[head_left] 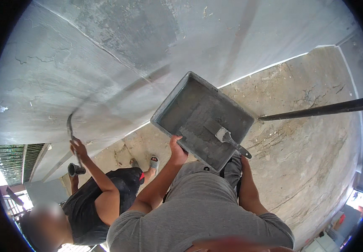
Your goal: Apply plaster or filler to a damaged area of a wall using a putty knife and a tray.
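A dark grey paint tray, tilted cornerwise in front of me, has grey paint smeared over its inside. My left hand grips its near left edge, the thumb over the rim. In the tray lies a flat paintbrush, its bristles coated grey and its handle across the near right rim. My right hand is down beside my right thigh, close below the brush handle; its fingers are hidden.
A patchy grey wall rises ahead. At left a co-worker holds a curved dark tool near the wall and a small dark can. A black pole crosses the stained concrete floor at right.
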Demonstrator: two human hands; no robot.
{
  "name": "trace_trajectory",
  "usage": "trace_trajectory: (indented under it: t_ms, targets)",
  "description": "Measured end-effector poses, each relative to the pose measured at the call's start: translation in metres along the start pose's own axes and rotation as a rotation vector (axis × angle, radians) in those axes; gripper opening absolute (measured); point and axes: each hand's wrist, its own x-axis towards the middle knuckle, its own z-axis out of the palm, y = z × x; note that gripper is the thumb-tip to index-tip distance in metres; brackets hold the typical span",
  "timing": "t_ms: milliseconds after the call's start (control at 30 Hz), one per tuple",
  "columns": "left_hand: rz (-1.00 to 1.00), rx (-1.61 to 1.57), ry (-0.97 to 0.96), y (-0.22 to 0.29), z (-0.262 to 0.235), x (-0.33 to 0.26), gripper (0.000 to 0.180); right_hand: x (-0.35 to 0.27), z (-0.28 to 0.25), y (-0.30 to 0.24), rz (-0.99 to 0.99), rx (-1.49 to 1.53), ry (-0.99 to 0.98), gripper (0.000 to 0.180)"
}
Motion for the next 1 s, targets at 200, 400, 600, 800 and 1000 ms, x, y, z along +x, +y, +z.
trace_trajectory:
  t_ms: [200,400,600,800,1000]
  targets:
    - [-0.001,0.006,0.041,0.005,0.006,-0.003,0.039,-0.004,0.002,-0.006,-0.009,-0.053,0.03,0.06]
    - [-0.105,-0.027,0.067,0.004,0.008,-0.002,0.038,0.007,-0.015,-0.019,-0.037,-0.173,0.02,0.059]
    - [-0.146,-0.06,0.092,0.007,0.017,-0.014,0.041,0.001,0.009,-0.031,-0.057,-0.325,0.033,0.059]
    - [-0.218,-0.031,-0.004,-0.018,-0.005,0.012,0.033,0.02,-0.071,-0.09,-1.088,-0.281,0.376,0.048]
    - [-0.17,-0.102,0.097,-0.004,-0.002,0.001,0.04,-0.274,-0.016,-0.272,-0.783,-0.142,-0.069,0.035]
